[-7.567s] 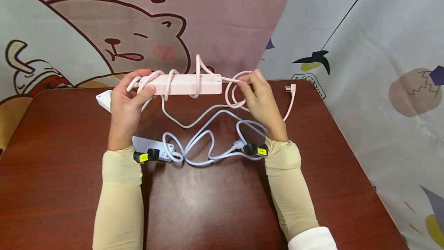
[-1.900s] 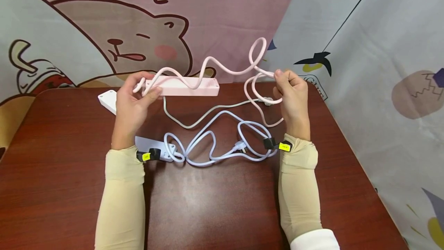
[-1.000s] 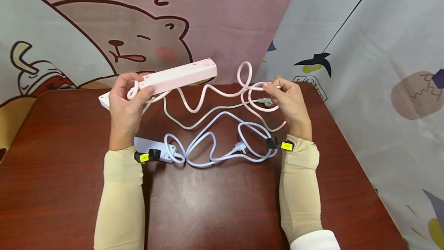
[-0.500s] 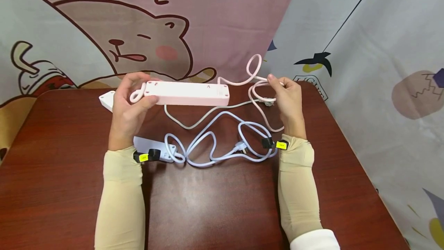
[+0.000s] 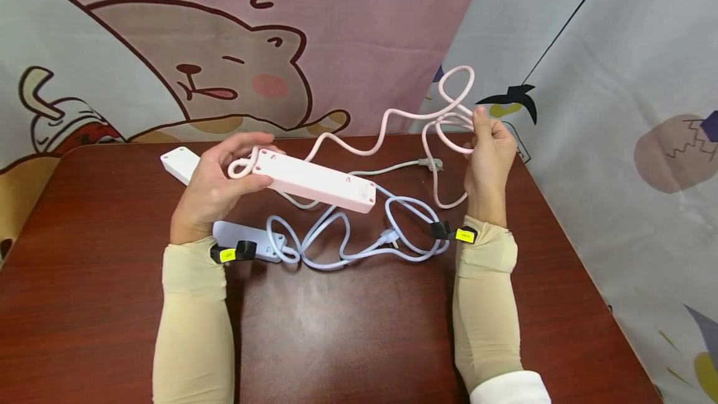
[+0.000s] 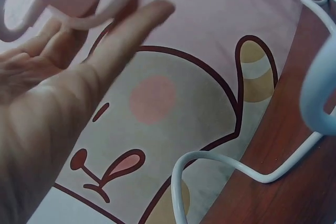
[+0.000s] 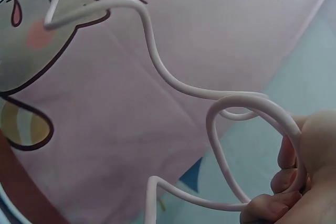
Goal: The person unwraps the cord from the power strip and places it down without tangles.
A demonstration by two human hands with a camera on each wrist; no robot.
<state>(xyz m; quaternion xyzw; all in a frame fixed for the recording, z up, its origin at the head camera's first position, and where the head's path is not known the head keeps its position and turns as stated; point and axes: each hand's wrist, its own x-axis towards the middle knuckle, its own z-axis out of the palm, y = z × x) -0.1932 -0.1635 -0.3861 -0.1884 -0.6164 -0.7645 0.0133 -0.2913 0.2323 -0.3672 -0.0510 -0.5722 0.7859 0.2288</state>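
A pink power strip is held above the table, its far end tilted down to the right in the head view. My left hand grips its near end, thumb in front and fingers behind, beside a small loop of its cord. From behind the strip the wavy pink cord runs up to the right. My right hand pinches that cord, and loose coils hang beside the fingers. In the right wrist view the curled fingers hold a cord loop. The pink plug is not visible.
On the brown table lie a blue power strip with a tangled blue cord, and a white power strip whose plug rests at the back. A printed curtain stands behind.
The cord wrapped round the pink strip earlier has come off most of its length. Just now the strip's far end swung down and my right hand moved up and right, drawing the cord out.
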